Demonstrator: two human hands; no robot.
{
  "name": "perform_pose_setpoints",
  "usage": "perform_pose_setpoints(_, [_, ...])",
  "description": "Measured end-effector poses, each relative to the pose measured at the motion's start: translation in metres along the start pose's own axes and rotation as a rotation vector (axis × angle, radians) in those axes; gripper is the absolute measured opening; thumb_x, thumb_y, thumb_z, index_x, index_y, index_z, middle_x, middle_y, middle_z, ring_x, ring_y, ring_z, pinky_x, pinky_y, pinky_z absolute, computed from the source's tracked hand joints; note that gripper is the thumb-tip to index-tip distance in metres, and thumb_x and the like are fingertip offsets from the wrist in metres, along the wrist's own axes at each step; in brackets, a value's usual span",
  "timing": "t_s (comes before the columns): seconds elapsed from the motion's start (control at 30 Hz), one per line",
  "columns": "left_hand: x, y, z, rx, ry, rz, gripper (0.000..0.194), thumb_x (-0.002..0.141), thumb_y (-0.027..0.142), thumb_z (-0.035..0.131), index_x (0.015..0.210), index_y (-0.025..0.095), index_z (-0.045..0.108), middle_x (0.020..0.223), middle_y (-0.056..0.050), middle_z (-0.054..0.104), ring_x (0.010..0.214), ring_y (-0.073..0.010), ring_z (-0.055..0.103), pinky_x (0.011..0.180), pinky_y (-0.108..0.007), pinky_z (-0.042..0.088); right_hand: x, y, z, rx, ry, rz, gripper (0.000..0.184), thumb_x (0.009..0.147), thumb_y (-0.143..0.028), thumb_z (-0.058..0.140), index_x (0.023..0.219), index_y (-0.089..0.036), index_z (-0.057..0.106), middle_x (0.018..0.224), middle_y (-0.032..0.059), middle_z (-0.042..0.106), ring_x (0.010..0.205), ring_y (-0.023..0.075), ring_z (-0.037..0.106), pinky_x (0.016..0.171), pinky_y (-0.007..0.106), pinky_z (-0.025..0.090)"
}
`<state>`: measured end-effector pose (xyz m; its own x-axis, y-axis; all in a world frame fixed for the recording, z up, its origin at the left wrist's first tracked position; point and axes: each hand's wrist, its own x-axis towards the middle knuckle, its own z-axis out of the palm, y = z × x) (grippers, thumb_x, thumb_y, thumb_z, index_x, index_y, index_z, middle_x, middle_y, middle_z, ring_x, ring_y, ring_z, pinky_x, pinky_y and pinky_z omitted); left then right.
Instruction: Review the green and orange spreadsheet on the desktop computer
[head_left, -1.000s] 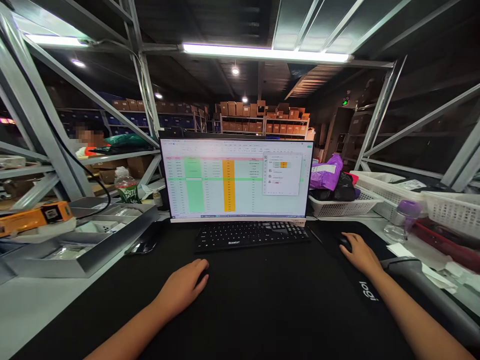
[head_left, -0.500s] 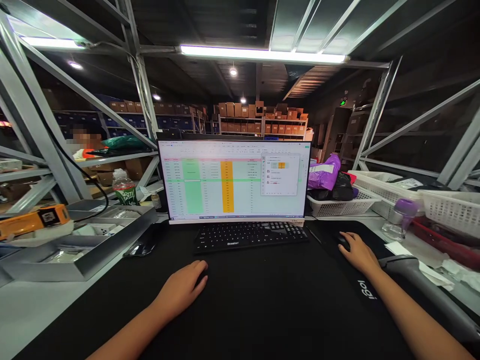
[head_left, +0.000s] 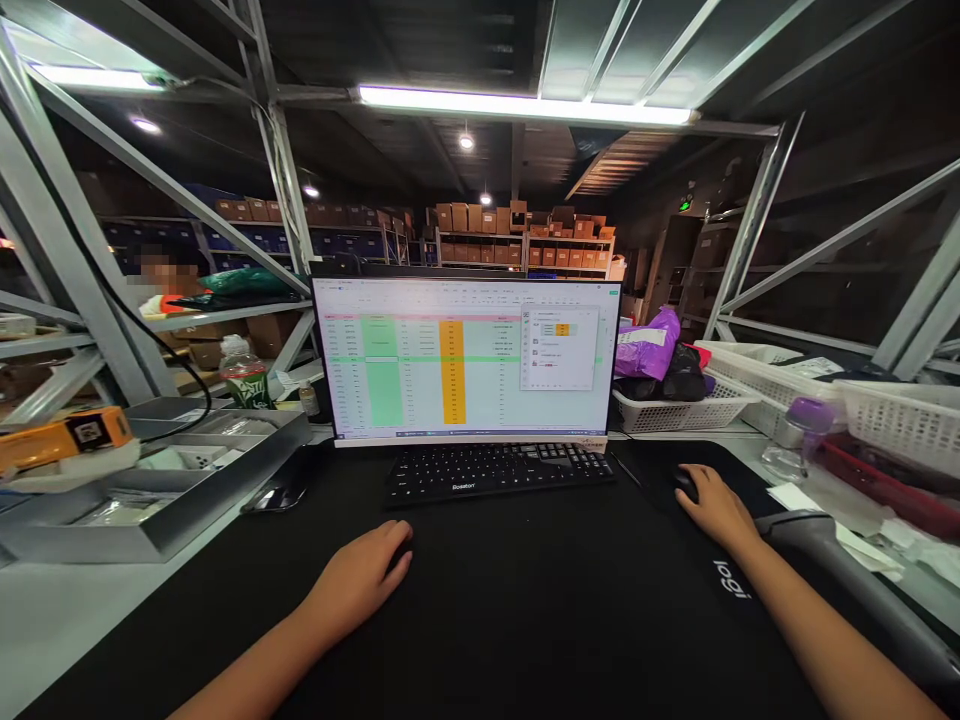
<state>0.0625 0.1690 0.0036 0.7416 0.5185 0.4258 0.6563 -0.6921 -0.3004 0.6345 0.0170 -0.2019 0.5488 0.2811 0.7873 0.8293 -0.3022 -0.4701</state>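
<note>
Hardly anything has changed over the last second: my view has drifted a touch, yet the screen [head_left: 465,395] shows the same coloured sheet with the same green row across it. I judge that the work on the sheet stands where it was, since I see no fresh entry; the small print is too blurred to read.

My right hand [head_left: 718,508] lies to the right of the screen and nearer me, with the fingers curved over the mouse [head_left: 688,485] and the thumb along its side; whether a finger is pressing, I cannot tell. That forearm slants in from my right, beside the grey scanner [head_left: 806,548].

My left hand [head_left: 367,568] rests palm down on the black mat [head_left: 495,610] in front of the screen, toward its left side. Its fingers are loosely bent, the thumb a little apart from them, and nothing shows in its hold. The keyboard [head_left: 499,472] lies just in front of the screen, with neither hand touching it. The basket [head_left: 679,412] stands just right of the screen.
</note>
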Motion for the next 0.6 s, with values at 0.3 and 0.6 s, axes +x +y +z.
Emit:
perform_pose_setpoints(0.3, [0.0001,0.0003,-0.0011,-0.006,-0.005,0.000,0.027,0.096,0.034,0.036,0.109,0.018,0.053,0.109,-0.004,0.057,0.095,-0.0163,0.056,0.084,-0.034,0.042,0.0003,-0.0049,-0.0038,-0.013,-0.024,0.011,0.058,0.088,-0.049,0.037,0.136,-0.021,0.056,0.134,0.0065,0.047,0.116,0.0242,0.052,0.100,0.040,0.044])
perform_pose_setpoints(0.6, [-0.0003,0.0021,-0.0025,-0.001,-0.001,0.008,0.027,0.097,0.034,0.035,0.109,0.018,0.053,0.108,-0.005,0.057,0.096,-0.0174,0.056,0.084,-0.035,0.041,-0.0003,-0.0041,-0.0017,-0.034,-0.017,0.007,0.054,0.091,-0.048,0.038,0.135,-0.023,0.057,0.136,0.0063,0.045,0.117,0.0229,0.052,0.101,0.038,0.044])
